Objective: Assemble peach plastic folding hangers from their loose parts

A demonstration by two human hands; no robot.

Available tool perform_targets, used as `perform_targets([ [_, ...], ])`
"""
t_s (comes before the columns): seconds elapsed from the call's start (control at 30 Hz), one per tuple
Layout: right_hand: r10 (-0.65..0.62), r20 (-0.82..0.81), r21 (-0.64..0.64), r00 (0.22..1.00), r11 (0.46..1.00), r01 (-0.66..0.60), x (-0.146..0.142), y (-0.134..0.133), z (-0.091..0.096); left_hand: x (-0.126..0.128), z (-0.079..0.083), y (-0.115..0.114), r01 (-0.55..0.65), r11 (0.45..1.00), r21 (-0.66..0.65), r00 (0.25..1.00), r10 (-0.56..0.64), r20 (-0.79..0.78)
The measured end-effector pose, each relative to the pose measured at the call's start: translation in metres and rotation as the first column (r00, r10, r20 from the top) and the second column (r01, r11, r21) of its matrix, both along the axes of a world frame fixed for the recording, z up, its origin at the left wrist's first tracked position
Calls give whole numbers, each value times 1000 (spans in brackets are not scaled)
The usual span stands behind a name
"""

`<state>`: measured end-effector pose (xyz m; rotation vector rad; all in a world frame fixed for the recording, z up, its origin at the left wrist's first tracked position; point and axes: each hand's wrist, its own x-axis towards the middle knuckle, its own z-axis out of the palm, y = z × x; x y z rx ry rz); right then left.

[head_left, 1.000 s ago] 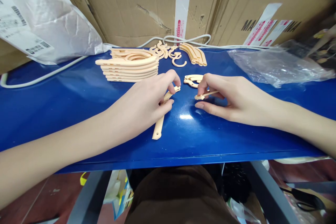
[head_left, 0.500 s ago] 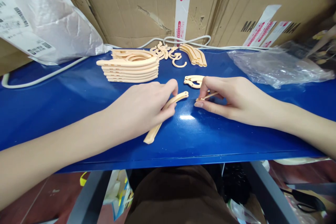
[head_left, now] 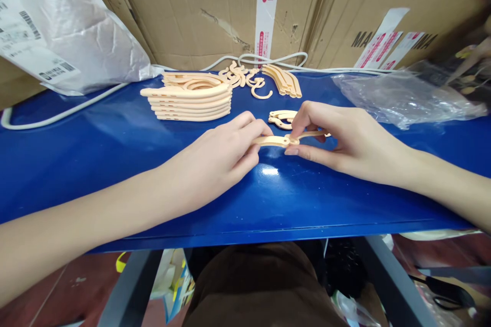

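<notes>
Item: two peach plastic parts, held over the middle of the blue tabletop [head_left: 95, 163], nearer its front edge than its back

- Left hand [head_left: 218, 156]: fingers and thumb pinched on a long strip [head_left: 270, 140]; only its right end shows past the fingertips, the rest is hidden in the hand
- Right hand [head_left: 345, 138]: thumb and forefinger pinched on a thin piece [head_left: 312, 134], other fingers curled beneath
- Change: half a second ago the long strip slanted down onto the tabletop with a gap between the parts; now it is lifted level and its tip meets the thin piece's end between the hands. Judged: the two ends are aligned at a joint; whether they have locked cannot be told
- Look of the parts: matte, pale peach, flat and slim, with small rounded lugs where they meet

Nearby:
- stack of hangers [head_left: 192, 97], same colour, behind the left hand
- loose hooks [head_left: 245, 77] and curved pieces [head_left: 286, 82] near the back edge
- small flat parts [head_left: 282, 116] just behind the right hand's fingertips
- clear bag [head_left: 402, 97] towards the right edge
- white bag [head_left: 57, 25] at the back left corner
</notes>
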<state>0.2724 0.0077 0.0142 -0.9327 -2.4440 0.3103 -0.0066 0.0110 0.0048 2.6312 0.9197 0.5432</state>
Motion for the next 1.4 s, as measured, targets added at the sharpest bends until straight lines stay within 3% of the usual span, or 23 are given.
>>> perform_targets([
  [0.27, 24, -62, 6, 998, 1000, -23, -3, -3, 2, 6, 2, -6, -34, 981, 193, 988, 62, -145],
  [0.43, 58, -15, 53, 998, 997, -57, -2, -3, 3, 6, 4, -9, -18, 987, 160, 987, 43, -153],
  [0.7, 107, -28, -12, 994, 994, -108, -1, -3, 1, 8, 2, -10, -31, 993, 114, 992, 44, -118],
  [0.87, 119, -32, -22, 992, 993, -120, -1, -3, 1, 12, -8, -8, -95, 969, 229, 975, 138, -176],
  [0.97, 114, -31, -22, 993, 993, -114, -1, -3, 2, 12, -12, -6, -72, 969, 238, 979, 114, -168],
  [1.13, 107, -55, -50, 993, 993, -110, -1, -3, 3, 9, -3, -5, -6, 985, 172, 981, 39, -190],
  [1.4, 129, -86, -89, 988, 987, -137, -3, -3, 3, 8, 5, -11, -26, 987, 156, 986, 51, -157],
])
